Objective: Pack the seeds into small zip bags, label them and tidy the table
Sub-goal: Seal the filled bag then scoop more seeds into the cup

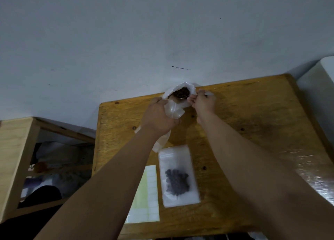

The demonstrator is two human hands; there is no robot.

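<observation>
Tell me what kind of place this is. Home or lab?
Probably a home room, not a lab: a plain wooden table against a bare painted wall, with an open wooden shelf of clutter beside it.

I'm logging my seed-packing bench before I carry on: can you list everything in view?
Table: one, brown wood, middle and right.
Open seed bag: one, clear plastic holding dark seeds, at the table's far edge.
Filled zip bag: one, clear with dark seeds, flat on the near table.
Label sheet: one, white and pale green, left of the filled bag.
Empty zip bags: count unclear, translucent, in the left hand.
Wooden frame: one, pale, left of the table.
White object: one, far right.
Wall: grey-white, behind.
Left hand: grips the empty bags.
Right hand: fingers curled by the seed bag's rim; what they hold is unclear.
</observation>
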